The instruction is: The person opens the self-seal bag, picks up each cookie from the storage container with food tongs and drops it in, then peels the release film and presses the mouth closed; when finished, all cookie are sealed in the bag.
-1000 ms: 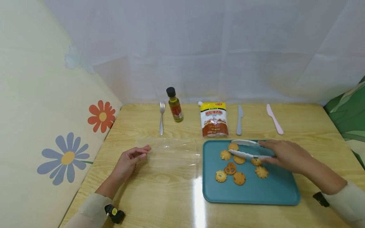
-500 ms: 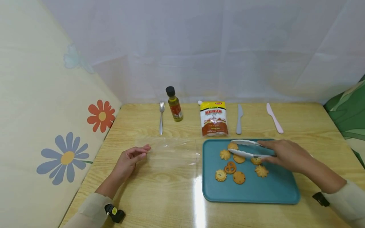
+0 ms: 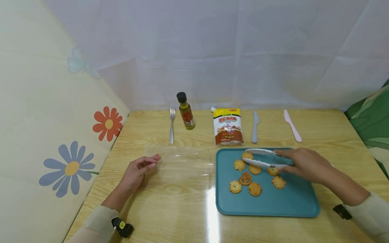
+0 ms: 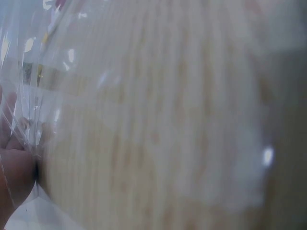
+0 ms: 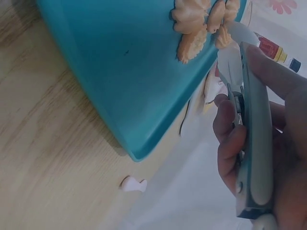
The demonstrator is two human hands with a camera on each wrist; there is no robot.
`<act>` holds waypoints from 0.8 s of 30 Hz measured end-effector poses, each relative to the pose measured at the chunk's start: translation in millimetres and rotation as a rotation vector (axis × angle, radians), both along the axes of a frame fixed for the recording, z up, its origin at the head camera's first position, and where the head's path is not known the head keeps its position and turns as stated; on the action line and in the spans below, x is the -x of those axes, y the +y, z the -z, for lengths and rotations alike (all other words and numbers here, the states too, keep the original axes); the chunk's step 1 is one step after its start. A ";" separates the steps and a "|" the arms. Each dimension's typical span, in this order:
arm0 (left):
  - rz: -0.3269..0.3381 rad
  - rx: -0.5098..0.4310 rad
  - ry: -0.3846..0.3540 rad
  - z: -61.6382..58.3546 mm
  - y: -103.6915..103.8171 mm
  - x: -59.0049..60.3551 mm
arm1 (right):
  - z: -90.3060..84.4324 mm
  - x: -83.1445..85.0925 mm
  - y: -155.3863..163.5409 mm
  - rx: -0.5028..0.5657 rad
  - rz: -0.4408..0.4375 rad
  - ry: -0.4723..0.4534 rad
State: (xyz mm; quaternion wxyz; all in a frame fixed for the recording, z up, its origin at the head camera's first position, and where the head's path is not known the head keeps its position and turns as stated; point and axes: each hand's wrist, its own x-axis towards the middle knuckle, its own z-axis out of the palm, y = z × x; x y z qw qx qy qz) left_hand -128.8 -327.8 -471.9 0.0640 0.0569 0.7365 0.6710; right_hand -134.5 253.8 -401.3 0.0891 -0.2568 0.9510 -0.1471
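My left hand (image 3: 136, 172) pinches the left end of a clear plastic bag (image 3: 185, 163) lying over the wooden table. In the left wrist view, the see-through plastic (image 4: 72, 72) fills much of the picture, creased near the hand (image 4: 17, 172). Over a teal tray (image 3: 270, 206), my right hand (image 3: 308, 165) grips a pair of tongs (image 3: 258, 164). The tongs' parted tips reach either side of a round cookie (image 3: 247, 155) near the tray's back edge. The right wrist view shows the fingers wrapped round the tongs' handle (image 5: 259, 139).
Several other cookies and a pretzel (image 3: 245, 179) lie on the tray. Behind stand or lie a fork (image 3: 172, 126), an oil bottle (image 3: 186, 114), a yellow-and-brown pouch (image 3: 228, 126), a grey knife (image 3: 255, 127) and a pink knife (image 3: 292, 126).
The tongs have shifted very slightly leftward at the back cookie, which has edged a little left too. The left hand and bag have stayed put.
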 end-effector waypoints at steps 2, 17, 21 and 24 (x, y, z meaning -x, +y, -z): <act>-0.002 -0.003 -0.002 0.2 0.0 0.0 | -1.0 0.1 -0.9 0.001 -0.002 0.009; 0.008 -0.016 0.011 0.0 1.2 -0.3 | -7.6 2.7 -14.5 0.066 -0.034 0.048; 0.009 -0.021 0.012 0.3 1.2 0.0 | -8.3 3.5 -23.3 0.067 -0.060 0.054; 0.008 -0.024 0.010 0.4 1.2 0.2 | -9.0 4.2 -30.5 0.067 -0.077 0.059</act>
